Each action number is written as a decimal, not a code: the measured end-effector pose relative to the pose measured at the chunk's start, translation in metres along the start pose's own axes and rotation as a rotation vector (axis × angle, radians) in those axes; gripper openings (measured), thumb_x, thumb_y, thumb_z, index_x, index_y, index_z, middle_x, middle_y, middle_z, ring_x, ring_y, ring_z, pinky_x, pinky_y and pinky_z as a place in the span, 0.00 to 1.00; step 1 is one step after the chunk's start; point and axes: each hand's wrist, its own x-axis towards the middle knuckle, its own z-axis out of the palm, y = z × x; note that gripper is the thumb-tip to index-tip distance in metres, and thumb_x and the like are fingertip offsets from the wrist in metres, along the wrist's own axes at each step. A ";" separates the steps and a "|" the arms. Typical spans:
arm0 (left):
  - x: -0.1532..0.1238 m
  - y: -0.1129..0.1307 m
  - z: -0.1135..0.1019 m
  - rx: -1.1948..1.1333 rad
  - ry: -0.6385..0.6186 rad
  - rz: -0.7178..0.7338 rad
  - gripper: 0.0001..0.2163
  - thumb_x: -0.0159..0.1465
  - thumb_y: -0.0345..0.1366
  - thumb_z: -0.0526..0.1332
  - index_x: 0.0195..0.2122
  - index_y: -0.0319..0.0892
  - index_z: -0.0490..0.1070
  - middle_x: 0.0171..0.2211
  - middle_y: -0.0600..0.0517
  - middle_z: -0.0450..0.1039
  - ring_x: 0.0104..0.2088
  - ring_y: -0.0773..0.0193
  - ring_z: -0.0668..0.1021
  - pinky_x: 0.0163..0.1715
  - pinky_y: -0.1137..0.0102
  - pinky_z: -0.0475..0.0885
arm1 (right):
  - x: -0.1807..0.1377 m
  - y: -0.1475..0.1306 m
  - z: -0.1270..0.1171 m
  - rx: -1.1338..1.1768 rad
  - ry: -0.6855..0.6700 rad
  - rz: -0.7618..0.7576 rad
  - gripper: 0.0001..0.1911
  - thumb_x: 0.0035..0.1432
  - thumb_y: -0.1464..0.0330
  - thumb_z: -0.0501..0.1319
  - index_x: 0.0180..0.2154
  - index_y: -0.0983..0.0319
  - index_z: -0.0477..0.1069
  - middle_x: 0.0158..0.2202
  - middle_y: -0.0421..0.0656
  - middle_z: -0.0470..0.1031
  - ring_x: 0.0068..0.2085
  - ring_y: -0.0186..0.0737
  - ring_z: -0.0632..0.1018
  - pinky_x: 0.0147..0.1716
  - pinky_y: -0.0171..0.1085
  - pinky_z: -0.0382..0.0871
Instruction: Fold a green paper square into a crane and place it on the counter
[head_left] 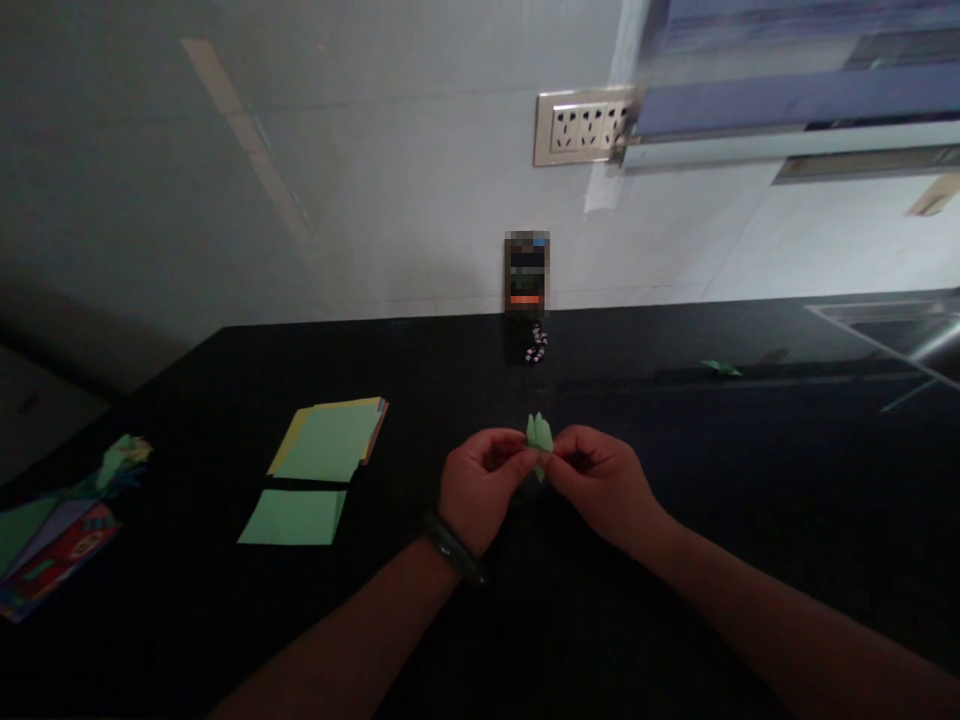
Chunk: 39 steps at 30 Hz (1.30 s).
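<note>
Both hands meet in the middle, just above the black surface [750, 450]. The left hand [480, 488] and the right hand [604, 485] hold a small green folded paper [538, 433] between them. The fingers [519, 460] of each hand are pinched shut on its lower part, one hand on each side, so both hands are just as near to it. The paper stands up tall. Its long way runs up and down, and its pointy tips stick up above the fingers, away from the person. A bit of it peeks out below the pinch. A dark band [454, 548] sits on the left wrist. To the left, well apart from the hands, lies a stack of coloured sheets [330, 440] with a green one on top. Just in front of the stack is a single green sheet [294, 517]. Far to the left is a messy pile of paper bits [52, 545]. Another little green folded piece [720, 368] lies off to the right, near a sink [892, 325]. A phone [527, 275] leans on the wall at the back, under a wall socket [583, 127].
</note>
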 end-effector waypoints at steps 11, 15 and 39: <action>-0.001 0.000 0.002 -0.021 -0.157 0.034 0.10 0.55 0.37 0.61 0.36 0.37 0.74 0.34 0.48 0.77 0.35 0.61 0.76 0.37 0.68 0.69 | 0.000 0.002 -0.002 -0.170 0.004 -0.364 0.07 0.53 0.74 0.56 0.35 0.61 0.69 0.33 0.44 0.72 0.34 0.36 0.73 0.33 0.36 0.69; 0.005 -0.006 -0.002 0.038 -0.128 -0.018 0.10 0.56 0.39 0.60 0.33 0.37 0.74 0.28 0.50 0.75 0.29 0.64 0.74 0.32 0.70 0.69 | 0.002 0.002 0.000 -0.009 -0.062 -0.159 0.06 0.54 0.72 0.55 0.33 0.60 0.70 0.29 0.41 0.72 0.30 0.34 0.74 0.30 0.35 0.69; 0.002 -0.010 -0.006 0.207 -0.300 0.025 0.11 0.57 0.41 0.58 0.32 0.39 0.73 0.27 0.51 0.73 0.26 0.66 0.72 0.28 0.72 0.65 | 0.008 0.006 -0.007 0.305 -0.171 0.095 0.05 0.47 0.69 0.62 0.26 0.63 0.67 0.23 0.37 0.68 0.23 0.29 0.69 0.23 0.31 0.64</action>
